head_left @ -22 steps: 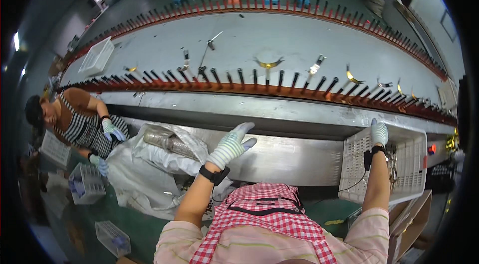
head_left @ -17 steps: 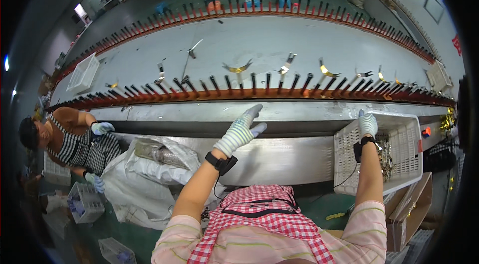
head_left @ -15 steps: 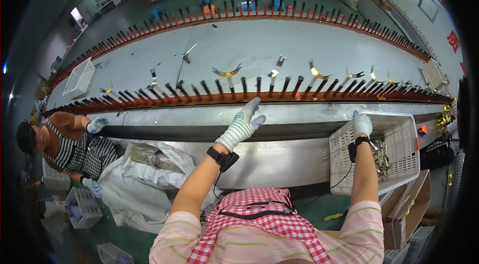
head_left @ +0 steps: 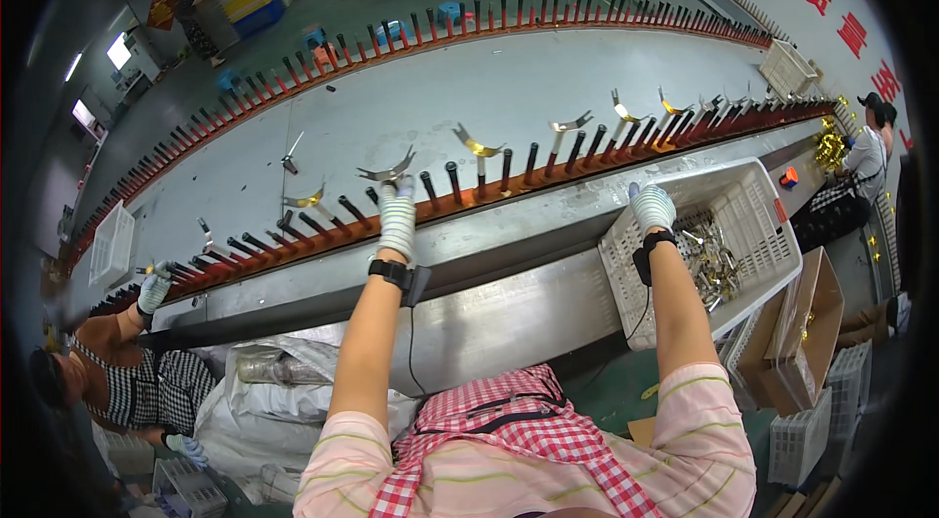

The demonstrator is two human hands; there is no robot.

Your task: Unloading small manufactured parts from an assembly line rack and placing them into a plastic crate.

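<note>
My left hand, in a white striped glove, reaches up to the conveyor's near row of pegs. Its fingers close at the foot of a silver forked metal piece, whose two prongs spread above the fingertips. The glove hides where the piece meets its peg. At the right, my gloved right hand grips the upper left rim of a white plastic crate. Inside the crate lies a heap of loose shiny metal pieces. More forked pieces, gold and silver, stand along the same peg row.
A co-worker sits at the left, one gloved hand at the pegs; another person stands at the far right. White sacks lie left of my legs. A cardboard box stands beyond the crate. A small white basket sits on the table.
My left hand has moved left and closed on a silver forked piece at the pegs. My right hand stays at the crate. The view has turned, and the co-worker's hand has reached the pegs.
</note>
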